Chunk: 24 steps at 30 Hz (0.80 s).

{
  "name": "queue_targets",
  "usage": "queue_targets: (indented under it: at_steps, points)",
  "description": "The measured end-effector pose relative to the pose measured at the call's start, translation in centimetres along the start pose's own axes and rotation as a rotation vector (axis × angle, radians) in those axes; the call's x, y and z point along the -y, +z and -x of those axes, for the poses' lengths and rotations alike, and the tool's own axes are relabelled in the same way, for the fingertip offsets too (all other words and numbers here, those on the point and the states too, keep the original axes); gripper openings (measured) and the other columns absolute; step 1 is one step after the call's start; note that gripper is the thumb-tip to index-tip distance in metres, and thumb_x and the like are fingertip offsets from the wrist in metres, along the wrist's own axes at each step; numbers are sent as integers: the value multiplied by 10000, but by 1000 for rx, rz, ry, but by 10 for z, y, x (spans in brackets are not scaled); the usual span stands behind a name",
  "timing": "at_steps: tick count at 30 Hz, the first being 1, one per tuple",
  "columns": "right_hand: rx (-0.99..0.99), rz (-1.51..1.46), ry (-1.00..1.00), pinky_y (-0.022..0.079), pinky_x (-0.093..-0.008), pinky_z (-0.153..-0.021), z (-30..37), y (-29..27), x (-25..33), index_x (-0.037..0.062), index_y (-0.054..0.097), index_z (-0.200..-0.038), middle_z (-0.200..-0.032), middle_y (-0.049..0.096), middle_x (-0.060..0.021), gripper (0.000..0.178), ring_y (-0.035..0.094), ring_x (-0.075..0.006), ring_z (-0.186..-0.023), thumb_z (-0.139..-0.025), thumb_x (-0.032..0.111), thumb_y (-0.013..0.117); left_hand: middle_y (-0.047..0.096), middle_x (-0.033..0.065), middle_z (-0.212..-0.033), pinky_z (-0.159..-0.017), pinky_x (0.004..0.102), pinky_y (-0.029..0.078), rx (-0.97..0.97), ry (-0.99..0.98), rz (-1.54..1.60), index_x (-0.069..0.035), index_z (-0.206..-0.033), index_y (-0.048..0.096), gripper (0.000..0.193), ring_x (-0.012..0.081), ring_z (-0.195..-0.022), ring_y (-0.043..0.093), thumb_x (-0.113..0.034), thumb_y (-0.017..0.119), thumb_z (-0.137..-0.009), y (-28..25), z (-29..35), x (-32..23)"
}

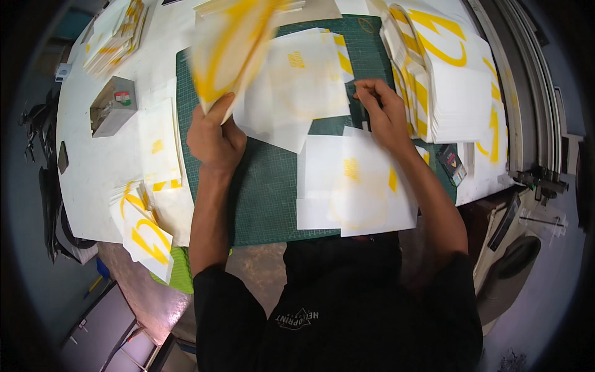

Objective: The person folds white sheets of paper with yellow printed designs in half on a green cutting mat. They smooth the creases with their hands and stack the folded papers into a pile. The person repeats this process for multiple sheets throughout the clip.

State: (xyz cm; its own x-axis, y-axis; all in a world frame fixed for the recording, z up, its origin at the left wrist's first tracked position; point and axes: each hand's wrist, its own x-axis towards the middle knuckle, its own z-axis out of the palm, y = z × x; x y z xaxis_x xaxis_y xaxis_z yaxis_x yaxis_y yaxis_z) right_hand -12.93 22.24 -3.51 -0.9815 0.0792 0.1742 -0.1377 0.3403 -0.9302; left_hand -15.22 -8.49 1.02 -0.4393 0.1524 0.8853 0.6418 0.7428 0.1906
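Note:
My left hand (215,137) is closed around the lower end of a folded white-and-yellow printed paper piece (229,56), raised and blurred by motion. My right hand (387,118) has its fingers curled together over the green cutting mat (263,208), beside a thin dark object. Whether it grips that object I cannot make out. Flat white printed sheets (285,80) lie on the mat between my hands, partly overlapped by the raised piece. More white sheets with yellow print (362,186) lie at the mat's near edge, below my right wrist.
A thick stack of folded yellow-and-white pieces (455,93) stands at right, near a small dark pack (451,163) and a long metal rail (534,105). At left are a grey box (116,111), another stack (118,43) and fanned pieces (144,232) overhanging the table edge.

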Motion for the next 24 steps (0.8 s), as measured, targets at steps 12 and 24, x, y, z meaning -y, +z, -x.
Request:
queue_targets:
  at_steps: [12,24]
  points:
    - [-13,192,-36,546,-308,-800,74,-49,79,-29,690,-1123,-980,740,-115,281,676,-169,-861,-981,211,729,726,111,-1060,-722,400,606,578,-86,45,-69,-1053,664,134,316,-837,736,-41,671,-923,19,25,-20]
    - [-250,357,357,518,-289,-580,250,-55,72,-13,692,-957,-637,667,-81,225,645,-118,-590,-900,165,817,739,147,-1003,-719,407,594,487,-93,69,-42,-1061,677,113,339,-819,735,-66,685,-950,28,30,-21]
